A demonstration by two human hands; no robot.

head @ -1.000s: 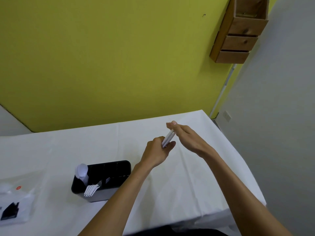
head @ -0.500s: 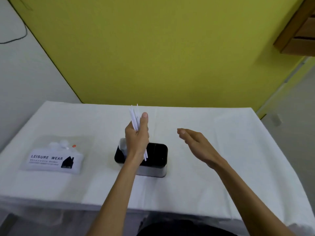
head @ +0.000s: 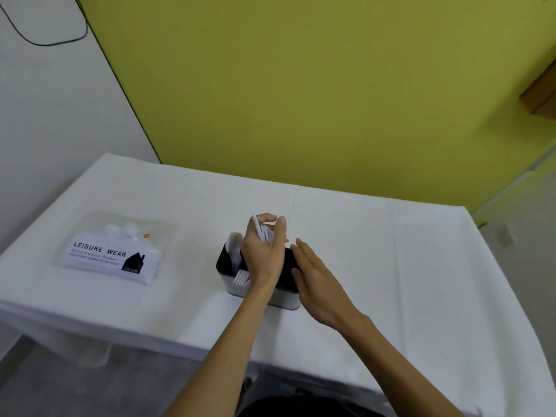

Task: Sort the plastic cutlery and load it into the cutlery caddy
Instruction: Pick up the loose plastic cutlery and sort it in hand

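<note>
A black cutlery caddy [head: 225,266] with a pale lower band stands mid-table on the white cloth. White spoons [head: 234,245] stick up at its left end and white forks [head: 241,277] lean out over its near rim. My left hand [head: 263,254] hovers right over the caddy, closed on a bunch of white plastic cutlery [head: 261,231] whose handles point up; their lower ends are hidden behind the hand. My right hand [head: 319,281] is beside the caddy's right end, fingers straight and apart, holding nothing.
A clear plastic bag [head: 108,254] printed "LEISURE WEAR" lies on the table [head: 391,266] to the left of the caddy. The table's near edge runs just in front of the caddy. A yellow wall stands behind the table.
My left hand has come down with the bunch of cutlery, from above the caddy to its top. My right hand has moved left, close to the caddy's right end.
</note>
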